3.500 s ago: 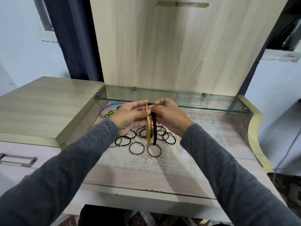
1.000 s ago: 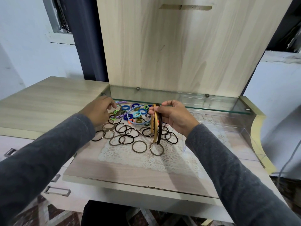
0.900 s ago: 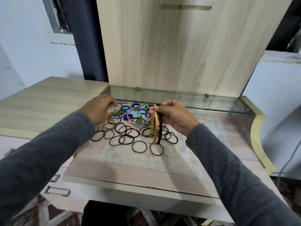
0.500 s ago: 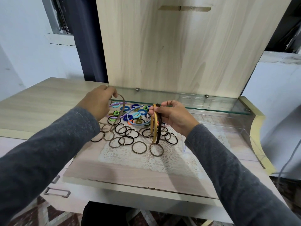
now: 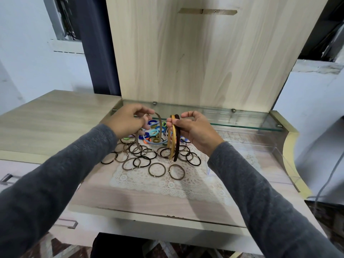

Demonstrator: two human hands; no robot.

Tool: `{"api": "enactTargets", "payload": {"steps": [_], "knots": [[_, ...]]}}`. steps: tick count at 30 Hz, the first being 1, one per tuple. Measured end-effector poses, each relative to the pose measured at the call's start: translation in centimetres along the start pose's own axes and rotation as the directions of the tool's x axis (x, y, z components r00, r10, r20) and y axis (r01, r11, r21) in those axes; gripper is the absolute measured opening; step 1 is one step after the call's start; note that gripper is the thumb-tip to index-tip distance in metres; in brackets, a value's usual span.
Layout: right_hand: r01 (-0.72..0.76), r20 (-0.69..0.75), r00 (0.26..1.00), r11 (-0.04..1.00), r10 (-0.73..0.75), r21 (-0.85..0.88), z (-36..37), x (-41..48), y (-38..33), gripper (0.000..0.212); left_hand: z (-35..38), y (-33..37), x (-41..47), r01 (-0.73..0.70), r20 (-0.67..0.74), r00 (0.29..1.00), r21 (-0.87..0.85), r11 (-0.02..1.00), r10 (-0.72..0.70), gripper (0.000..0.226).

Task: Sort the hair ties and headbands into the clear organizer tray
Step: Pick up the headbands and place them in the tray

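Near the worktop's (image 5: pixel 149 203) front edge lay a lace mat (image 5: pixel 167 183), with brown and black hair ties (image 5: pixel 157 169) strewn over its far half. Above them the left hand (image 5: pixel 128 123) pinched a taupe headband (image 5: pixel 138 141). The right hand (image 5: pixel 197 131) pinched a gold headband (image 5: pixel 173 142) and a brown headband (image 5: pixel 178 142) together. The clear tray (image 5: pixel 270 146) stood by the right edge. The bands would probably go into it most easily if nested first.

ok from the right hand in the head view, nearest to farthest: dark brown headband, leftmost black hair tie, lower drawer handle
1. dark brown headband: gripped in the right hand.
2. leftmost black hair tie: well out to the left.
3. lower drawer handle: bottom left, farthest.
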State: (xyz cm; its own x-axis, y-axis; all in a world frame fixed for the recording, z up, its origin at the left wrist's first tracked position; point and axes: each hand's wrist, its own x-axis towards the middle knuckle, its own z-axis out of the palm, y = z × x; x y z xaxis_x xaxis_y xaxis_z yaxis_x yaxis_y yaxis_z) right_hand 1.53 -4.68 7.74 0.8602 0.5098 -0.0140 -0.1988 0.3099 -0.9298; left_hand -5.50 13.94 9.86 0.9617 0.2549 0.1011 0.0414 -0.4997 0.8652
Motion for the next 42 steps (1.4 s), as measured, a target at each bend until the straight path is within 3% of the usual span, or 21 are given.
{"api": "enactTargets", "payload": {"steps": [3,10,15,26,35,38,42], "knots": [[0.022,0.01,1.0,1.0,-0.022,-0.005,0.1,0.0,0.0,0.03,1.0,1.0,-0.4,0.101,0.101,0.992,-0.266,0.959,-0.077,0.024],[0.071,0.004,0.998,0.994,-0.07,-0.084,-0.2,0.0,0.1,0.029,3.0,2.2,-0.5,0.194,0.163,0.979,-0.538,0.821,-0.124,0.032],[0.096,0.007,0.995,0.985,-0.096,-0.142,-0.4,0.0,-0.3,0.031,4.0,2.3,-0.1,0.239,0.214,0.967,-0.586,0.775,-0.137,0.034],[0.062,0.014,0.998,0.968,-0.061,-0.242,-1.2,0.0,-0.6,0.029,5.6,2.8,-0.1,0.256,0.258,0.958,-0.583,0.771,-0.124,0.036],[0.01,0.099,0.995,0.979,0.011,-0.204,-2.0,-0.7,-1.5,0.031,6.4,2.8,0.1,0.326,0.353,0.929,-0.637,0.699,-0.112,0.034],[0.005,0.084,0.996,0.977,0.014,-0.213,-2.2,-0.8,-1.7,0.034,6.3,2.9,0.2,0.382,0.417,0.902,-0.657,0.65,-0.109,0.037],[0.003,0.047,0.999,0.961,0.01,-0.277,-2.6,-1.0,-2.1,0.039,6.5,3.2,0.4,0.384,0.437,0.895,-0.644,0.662,-0.093,0.039]]}}
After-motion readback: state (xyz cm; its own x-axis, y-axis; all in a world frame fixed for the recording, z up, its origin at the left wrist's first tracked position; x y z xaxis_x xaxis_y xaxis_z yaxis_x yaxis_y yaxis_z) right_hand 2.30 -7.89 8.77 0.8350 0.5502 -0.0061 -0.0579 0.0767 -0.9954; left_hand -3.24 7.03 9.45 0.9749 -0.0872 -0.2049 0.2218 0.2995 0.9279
